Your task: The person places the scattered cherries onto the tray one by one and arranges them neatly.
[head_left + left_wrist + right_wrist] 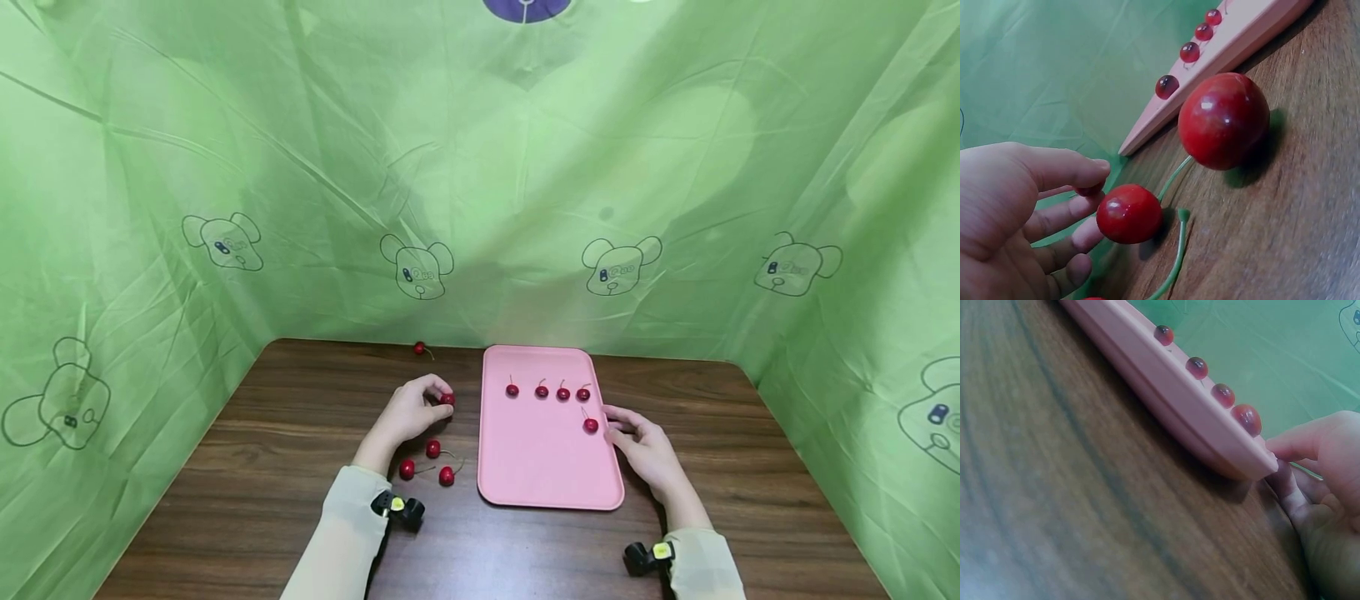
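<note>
Sleeved wrists framed the view; a small round red cherry (447,399) was pinched by the left hand (408,414), fingers curled. Right hand (645,450) lay relaxed, holding nothing, against the flat pink plastic tray (551,475). Light, smooth, bruisable fruit was judged best gripped gently at the body.

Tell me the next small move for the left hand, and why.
Probably lift the cherry that the left hand pinches and carry it right onto the pink tray. The tray already holds five cherries, four of them in a row, while the right hand rests at the tray's right edge.
</note>
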A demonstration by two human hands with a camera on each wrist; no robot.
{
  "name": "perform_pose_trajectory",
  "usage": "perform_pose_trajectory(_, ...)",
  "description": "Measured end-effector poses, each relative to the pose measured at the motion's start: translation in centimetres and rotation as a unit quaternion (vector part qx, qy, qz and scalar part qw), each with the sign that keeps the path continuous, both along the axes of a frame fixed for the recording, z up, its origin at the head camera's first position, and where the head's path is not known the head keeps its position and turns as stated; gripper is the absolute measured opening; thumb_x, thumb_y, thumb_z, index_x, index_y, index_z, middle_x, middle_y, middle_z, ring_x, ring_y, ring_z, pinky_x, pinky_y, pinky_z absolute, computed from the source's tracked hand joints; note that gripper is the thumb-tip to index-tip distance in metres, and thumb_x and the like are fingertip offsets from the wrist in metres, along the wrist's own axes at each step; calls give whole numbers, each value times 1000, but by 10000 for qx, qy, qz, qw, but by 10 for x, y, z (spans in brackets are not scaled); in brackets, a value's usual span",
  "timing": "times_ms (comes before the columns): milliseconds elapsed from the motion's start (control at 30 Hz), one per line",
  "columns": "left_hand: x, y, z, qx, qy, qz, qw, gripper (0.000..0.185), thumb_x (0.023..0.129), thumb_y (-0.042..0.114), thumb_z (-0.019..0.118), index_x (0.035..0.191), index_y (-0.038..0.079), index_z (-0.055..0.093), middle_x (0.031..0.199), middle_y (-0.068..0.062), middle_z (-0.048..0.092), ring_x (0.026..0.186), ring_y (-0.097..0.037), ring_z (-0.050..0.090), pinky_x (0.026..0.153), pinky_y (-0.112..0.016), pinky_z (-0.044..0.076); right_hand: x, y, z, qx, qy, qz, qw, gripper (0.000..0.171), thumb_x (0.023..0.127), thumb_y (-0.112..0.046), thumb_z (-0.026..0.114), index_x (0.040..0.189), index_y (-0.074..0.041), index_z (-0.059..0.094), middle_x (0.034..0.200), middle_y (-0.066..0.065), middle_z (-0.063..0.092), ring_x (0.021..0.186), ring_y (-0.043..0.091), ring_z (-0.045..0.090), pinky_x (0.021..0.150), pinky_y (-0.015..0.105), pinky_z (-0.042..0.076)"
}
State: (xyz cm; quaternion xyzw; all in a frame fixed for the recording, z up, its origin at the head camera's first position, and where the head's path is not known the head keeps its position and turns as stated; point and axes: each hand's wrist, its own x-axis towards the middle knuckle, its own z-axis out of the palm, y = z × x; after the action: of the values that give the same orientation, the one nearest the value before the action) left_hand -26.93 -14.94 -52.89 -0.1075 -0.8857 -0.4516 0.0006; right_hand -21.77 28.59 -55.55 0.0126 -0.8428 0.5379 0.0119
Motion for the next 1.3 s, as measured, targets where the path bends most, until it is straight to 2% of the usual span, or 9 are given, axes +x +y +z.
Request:
perform_pose_trajectory(300, 2, 7, 1, 139, 133, 167, 9997, 20, 94, 20, 88, 111, 21, 78, 101, 1, 73, 73, -16, 60, 69, -34, 51, 1, -1, 3, 56, -43, -2, 10000, 41, 107, -11, 70, 148, -5, 66, 133, 18, 72, 118, 20, 68, 90, 19, 55)
perform_pose_trajectory(567, 3, 12, 12, 352, 445, 138, 9983, 22, 96, 15, 84, 118, 17, 77, 106, -1, 75, 68, -16, 62, 61, -34, 54, 0, -6, 0, -36, -20, -42, 10000, 41, 107, -11, 70, 147, -4, 67, 133, 19, 72, 120, 22, 67, 91, 18, 54)
perform_pose_trajectory(767, 3, 20, 18, 383, 545, 97, 9977, 25, 97, 13, 82, 121, 16, 76, 112, 0, 77, 75, -15, 64, 65, -32, 56, -2, -8, -2, 39, -78, -96, 9999, 41, 106, -10, 70, 147, -6, 67, 134, 18, 72, 121, 22, 67, 91, 19, 54)
perform_pose_trajectory(900, 1, 31, 24, 274, 731, 30, 9969, 24, 97, 14, 83, 119, 17, 75, 109, 1, 77, 76, -13, 63, 70, -32, 55, -2, -7, -2, 28, -142, -126, 9998, 41, 106, -10, 70, 147, -7, 68, 135, 17, 72, 121, 23, 66, 91, 20, 54)
perform_pose_trajectory(1033, -2, 45, 31, 162, 927, -87, 9955, 21, 96, 16, 85, 115, 19, 75, 105, 2, 76, 74, -12, 62, 69, -32, 53, -1, -7, -1, 30, -137, -111, 9998, 41, 106, -9, 70, 147, -6, 67, 134, 18, 72, 121, 24, 66, 91, 20, 54)
perform_pose_trajectory(1300, -4, 80, 41, -1, 1018, -459, 9937, 19, 97, 19, 84, 114, 16, 75, 97, 3, 77, 71, -9, 61, 64, -28, 52, 0, -1, 1, 74, 9, -66, 10000, 41, 106, -10, 70, 147, -4, 67, 134, 19, 73, 120, 24, 68, 90, 19, 54)
